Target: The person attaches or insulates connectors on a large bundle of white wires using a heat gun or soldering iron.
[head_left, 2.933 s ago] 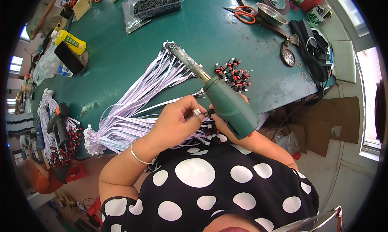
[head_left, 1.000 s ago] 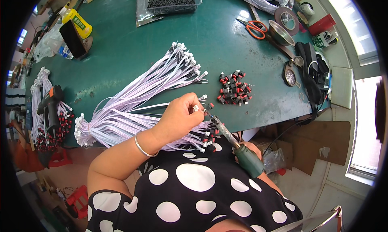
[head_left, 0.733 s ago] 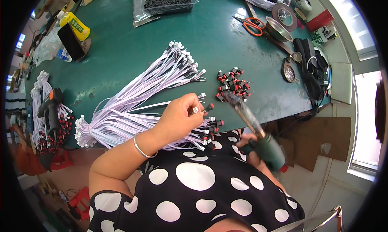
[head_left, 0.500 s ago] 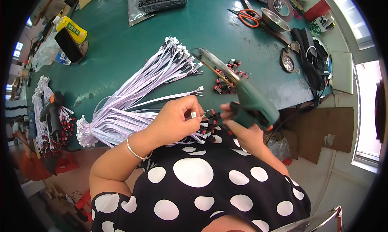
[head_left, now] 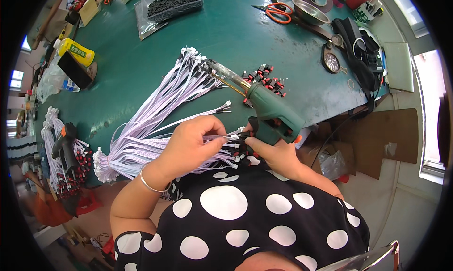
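In front of my body, my left hand point(head_left: 191, 141) pinches the end of a thin white-lilac ribbon cable point(head_left: 233, 137) between thumb and fingers. My right hand point(head_left: 278, 158) grips a green soldering gun point(head_left: 271, 105) whose metal tip points up and left, over the cable ends. Its thumb comes close to the cable end at a small black part, and whether it touches is unclear. A large bundle of ribbon cables point(head_left: 153, 105) with white connectors lies at the left hand's far side. Small black-and-red switches point(head_left: 269, 80) are heaped beyond the gun.
A clear tub of black pieces point(head_left: 174, 5) stands at the back, and orange-handled scissors point(head_left: 278, 13) lie right of it beside a metal bowl point(head_left: 310, 11). At left are a phone point(head_left: 75, 70), a yellow bottle point(head_left: 80, 53) and a black glue gun point(head_left: 66, 148) on finished-looking cables.
The soldering gun and my right hand have moved left, closer to my left hand. My left fingers stay pinched, and the white connector between them shows less. The whole view has shifted slightly.
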`<state>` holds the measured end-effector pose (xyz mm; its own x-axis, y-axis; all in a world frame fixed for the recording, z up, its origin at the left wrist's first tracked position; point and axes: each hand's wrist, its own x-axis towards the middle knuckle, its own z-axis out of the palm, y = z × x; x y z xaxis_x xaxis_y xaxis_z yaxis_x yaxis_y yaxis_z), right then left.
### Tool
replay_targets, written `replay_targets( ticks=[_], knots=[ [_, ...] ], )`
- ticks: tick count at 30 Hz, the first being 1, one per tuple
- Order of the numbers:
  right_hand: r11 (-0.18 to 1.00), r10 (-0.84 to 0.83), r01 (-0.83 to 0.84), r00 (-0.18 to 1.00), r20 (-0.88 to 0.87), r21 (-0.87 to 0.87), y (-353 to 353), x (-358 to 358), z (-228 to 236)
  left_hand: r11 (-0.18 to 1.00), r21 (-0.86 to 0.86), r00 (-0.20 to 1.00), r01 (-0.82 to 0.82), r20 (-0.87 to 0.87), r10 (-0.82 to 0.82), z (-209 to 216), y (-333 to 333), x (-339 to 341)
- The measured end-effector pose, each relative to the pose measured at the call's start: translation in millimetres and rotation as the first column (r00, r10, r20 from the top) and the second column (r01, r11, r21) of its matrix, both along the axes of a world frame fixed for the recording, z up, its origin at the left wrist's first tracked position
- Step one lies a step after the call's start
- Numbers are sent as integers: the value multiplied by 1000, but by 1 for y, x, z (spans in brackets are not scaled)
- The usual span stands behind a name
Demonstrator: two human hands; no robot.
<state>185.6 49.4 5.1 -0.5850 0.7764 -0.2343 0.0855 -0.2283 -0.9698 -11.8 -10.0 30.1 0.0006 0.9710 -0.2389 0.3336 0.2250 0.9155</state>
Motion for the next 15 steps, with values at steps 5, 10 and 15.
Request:
replay_targets(
  ticks=[5, 10, 15],
  knots=[
    [993, -73, 64, 993, -90, -95, -3, 0, -3, 997, 16, 995, 75, -61, -74, 5, 11, 7],
    [998, -55, 53, 996, -72, -25, -5, 1, -12, 994, -51, 994, 92, -51, -95, 6, 13, 7],
    [997, -14, 18, 999, 45, -78, -3, 2, -4, 993, 32, 990, 112, -88, -109, -1, 16, 7]
  ],
)
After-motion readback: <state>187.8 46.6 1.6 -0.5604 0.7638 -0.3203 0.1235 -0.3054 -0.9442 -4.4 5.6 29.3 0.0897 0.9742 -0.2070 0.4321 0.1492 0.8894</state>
